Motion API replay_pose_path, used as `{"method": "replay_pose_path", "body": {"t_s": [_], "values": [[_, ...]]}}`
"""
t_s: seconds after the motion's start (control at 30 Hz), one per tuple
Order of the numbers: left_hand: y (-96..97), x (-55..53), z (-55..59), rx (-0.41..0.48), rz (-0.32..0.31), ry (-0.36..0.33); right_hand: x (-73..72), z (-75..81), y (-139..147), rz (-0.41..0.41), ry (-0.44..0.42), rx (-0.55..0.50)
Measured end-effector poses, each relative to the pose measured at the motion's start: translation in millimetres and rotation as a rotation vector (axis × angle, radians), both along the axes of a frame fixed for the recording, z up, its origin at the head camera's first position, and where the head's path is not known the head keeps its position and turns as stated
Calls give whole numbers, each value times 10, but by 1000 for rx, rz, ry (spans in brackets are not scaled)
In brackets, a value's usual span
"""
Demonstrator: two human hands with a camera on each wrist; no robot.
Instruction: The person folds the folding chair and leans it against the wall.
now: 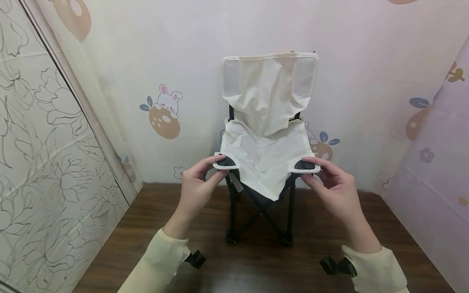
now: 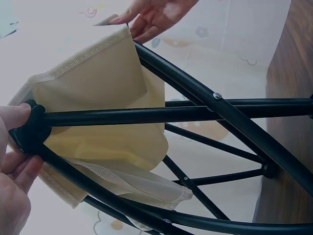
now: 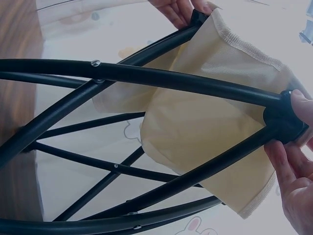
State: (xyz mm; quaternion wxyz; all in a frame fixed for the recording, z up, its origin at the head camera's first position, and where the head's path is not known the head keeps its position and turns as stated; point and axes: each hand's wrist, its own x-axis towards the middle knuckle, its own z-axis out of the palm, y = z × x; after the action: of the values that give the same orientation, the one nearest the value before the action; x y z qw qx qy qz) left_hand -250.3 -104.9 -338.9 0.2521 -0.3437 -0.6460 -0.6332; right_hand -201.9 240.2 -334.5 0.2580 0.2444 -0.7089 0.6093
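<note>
A small folding chair [image 1: 264, 150] with cream fabric and a black tube frame stands unfolded on a dark wooden table. My left hand [image 1: 199, 183] pinches its front left seat corner, fingers above and thumb below as seen from the head. At the front right corner my right hand [image 1: 335, 185] grips the black corner piece the same way. In the left wrist view, the left thumb and fingers hold a black plastic joint [image 2: 32, 127] where tubes meet. The right wrist view has the matching joint [image 3: 283, 117] between the right thumb and fingers. The seat fabric sags in the middle.
The brown wooden table [image 1: 154, 236] lies beneath the chair. Behind hangs a pale curtain [image 1: 128, 61] printed with rabbits and carrots, close to the backrest. A flower-patterned panel [image 1: 47, 134] stands at the left. Black straps with small blocks [image 1: 196, 259] sit at both wrists.
</note>
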Motion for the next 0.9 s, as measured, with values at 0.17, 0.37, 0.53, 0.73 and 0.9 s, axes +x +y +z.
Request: {"method": "replay_pose_path", "body": {"t_s": [0.17, 0.37, 0.53, 0.73, 0.9], "values": [[10, 6, 13, 6, 7, 8, -5, 3, 0, 12, 2, -7], [23, 3, 23, 20, 7, 24, -3, 13, -11, 31, 2, -26], [27, 3, 23, 26, -1, 25, -4, 25, -23, 48, 5, -38], [27, 0, 23, 19, -2, 23, -2, 32, -29, 49, 10, -35], [27, -2, 27, 14, -7, 27, -3, 38, -29, 42, 6, -25]]}}
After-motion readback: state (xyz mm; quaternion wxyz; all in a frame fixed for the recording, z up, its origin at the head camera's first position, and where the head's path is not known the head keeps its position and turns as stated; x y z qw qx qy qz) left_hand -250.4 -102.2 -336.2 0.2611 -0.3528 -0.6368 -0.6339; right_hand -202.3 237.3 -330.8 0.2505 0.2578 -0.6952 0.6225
